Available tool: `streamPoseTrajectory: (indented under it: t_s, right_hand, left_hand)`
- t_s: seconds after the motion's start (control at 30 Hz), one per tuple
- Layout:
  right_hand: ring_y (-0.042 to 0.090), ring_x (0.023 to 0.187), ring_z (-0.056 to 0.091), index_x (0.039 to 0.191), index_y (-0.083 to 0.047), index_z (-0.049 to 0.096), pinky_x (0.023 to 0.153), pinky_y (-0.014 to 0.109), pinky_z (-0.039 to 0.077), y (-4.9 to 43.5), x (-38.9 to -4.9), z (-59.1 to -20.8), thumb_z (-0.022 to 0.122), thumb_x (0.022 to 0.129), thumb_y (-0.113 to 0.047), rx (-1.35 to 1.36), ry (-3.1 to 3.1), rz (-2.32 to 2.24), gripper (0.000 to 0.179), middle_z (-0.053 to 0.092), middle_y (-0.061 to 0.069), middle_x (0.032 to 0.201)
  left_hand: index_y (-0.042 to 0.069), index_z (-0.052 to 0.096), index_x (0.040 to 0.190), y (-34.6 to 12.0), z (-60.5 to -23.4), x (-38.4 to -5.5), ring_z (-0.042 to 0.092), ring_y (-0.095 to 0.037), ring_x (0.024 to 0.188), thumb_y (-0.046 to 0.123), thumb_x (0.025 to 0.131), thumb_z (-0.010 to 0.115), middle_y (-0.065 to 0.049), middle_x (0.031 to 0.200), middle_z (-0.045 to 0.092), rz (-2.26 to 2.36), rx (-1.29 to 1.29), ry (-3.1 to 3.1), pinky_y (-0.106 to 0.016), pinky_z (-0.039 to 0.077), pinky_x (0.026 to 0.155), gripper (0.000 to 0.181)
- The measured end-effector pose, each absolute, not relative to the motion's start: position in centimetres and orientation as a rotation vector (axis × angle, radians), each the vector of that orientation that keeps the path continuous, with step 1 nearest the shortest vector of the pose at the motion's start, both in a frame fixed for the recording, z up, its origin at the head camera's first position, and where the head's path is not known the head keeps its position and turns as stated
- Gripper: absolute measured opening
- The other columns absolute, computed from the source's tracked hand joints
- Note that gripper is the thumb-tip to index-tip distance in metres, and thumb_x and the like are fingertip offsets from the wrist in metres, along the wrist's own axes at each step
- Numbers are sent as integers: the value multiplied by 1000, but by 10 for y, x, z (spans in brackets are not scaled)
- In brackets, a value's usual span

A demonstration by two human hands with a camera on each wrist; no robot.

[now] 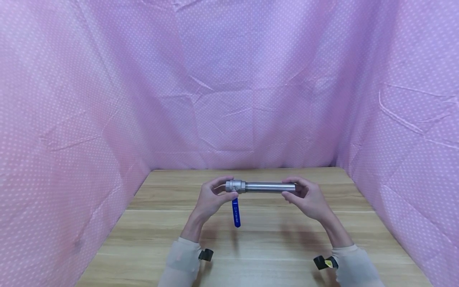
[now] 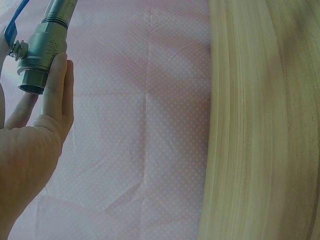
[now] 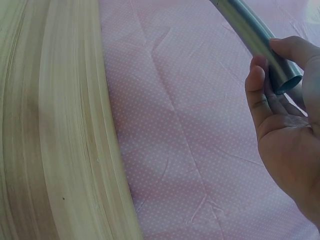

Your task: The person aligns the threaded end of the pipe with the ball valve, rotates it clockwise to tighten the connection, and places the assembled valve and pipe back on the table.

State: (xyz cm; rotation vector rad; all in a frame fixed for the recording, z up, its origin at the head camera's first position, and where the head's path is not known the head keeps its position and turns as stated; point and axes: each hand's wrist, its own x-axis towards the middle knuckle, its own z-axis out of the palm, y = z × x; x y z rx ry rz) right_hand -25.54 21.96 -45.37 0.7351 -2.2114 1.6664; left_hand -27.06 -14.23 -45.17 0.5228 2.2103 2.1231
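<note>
A steel ball valve (image 1: 235, 186) with a blue lever handle (image 1: 236, 213) is joined to a shiny metal pipe (image 1: 269, 187), held level above the table. My left hand (image 1: 211, 198) grips the valve body, thumb in front near the lever's base and fingers behind. In the left wrist view, fingers lie along the valve (image 2: 42, 55), and pipe threads (image 2: 56, 19) show where the pipe enters it. At the other end my right hand (image 1: 307, 198) pinches the pipe between thumb and fingers. The pipe's hollow open end (image 3: 289, 82) faces that palm in the right wrist view.
Below the hands is a light wood-grain table (image 1: 258, 247). Pink dotted cloth (image 1: 244, 87) hangs behind it and along both sides. Each wrist wears a black strap device, one at the left wrist (image 1: 206, 255) and one at the right wrist (image 1: 325, 262).
</note>
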Motion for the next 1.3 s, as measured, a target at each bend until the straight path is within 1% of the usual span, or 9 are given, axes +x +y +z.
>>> streamPoseTrajectory:
  t_s: [0.17,0.37,0.57,0.7,0.8,0.9,1.0,1.1,1.3]
  right_hand:
    - [4,71,70,128,0,75,60,24,62,220,-256,-455,80,100,4,723,-2212,1637,29,74,-8,85]
    - [7,69,70,126,-1,77,59,25,61,220,-257,-455,78,102,2,737,-2214,1644,24,74,-1,83]
    - [8,69,70,126,-2,77,60,26,61,220,-257,-454,78,104,0,737,-2237,1647,23,75,4,84]
    - [8,69,72,129,0,75,61,26,63,221,-258,-454,77,103,1,746,-2239,1657,26,77,2,85]
    - [8,74,75,134,4,70,64,27,65,222,-258,-454,78,101,5,773,-2228,1682,34,78,-4,92]
    - [7,86,80,138,8,66,70,27,69,223,-257,-455,78,98,10,817,-2211,1719,42,78,-10,109]
    - [6,96,82,138,8,64,74,27,70,223,-257,-454,77,97,14,857,-2196,1744,44,75,-15,123]
    - [6,100,81,136,8,63,76,26,70,223,-257,-454,76,96,16,890,-2174,1756,43,73,-15,128]
    - [5,99,81,133,7,64,74,26,70,222,-257,-454,76,96,17,890,-2154,1768,40,74,-14,125]
  left_hand:
    - [16,72,149,-142,-452,-271,76,-25,129,13,92,92,-15,152,69,2111,522,2213,-33,67,104,60]
    - [17,73,148,-142,-451,-271,75,-27,131,13,91,92,-14,152,69,2105,515,2212,-34,67,105,60]
    - [16,72,148,-142,-452,-271,76,-26,130,12,92,92,-15,152,69,2117,514,2213,-34,68,104,60]
    - [17,73,148,-142,-451,-270,76,-26,130,12,92,92,-14,153,69,2111,510,2219,-33,67,104,60]
    - [18,73,148,-142,-451,-270,76,-26,130,12,92,92,-13,152,69,2104,505,2221,-33,67,105,59]
    - [17,73,148,-142,-451,-271,76,-27,130,12,92,92,-14,153,69,2107,507,2218,-34,67,105,60]
    - [17,73,148,-142,-452,-271,76,-27,131,12,92,92,-14,152,69,2113,506,2217,-35,67,106,60]
    - [17,73,148,-143,-453,-271,76,-27,130,12,92,92,-14,152,69,2116,508,2219,-34,67,105,60]
    - [15,73,149,-142,-453,-271,77,-24,126,10,92,92,-15,150,71,2120,523,2223,-32,68,103,60]
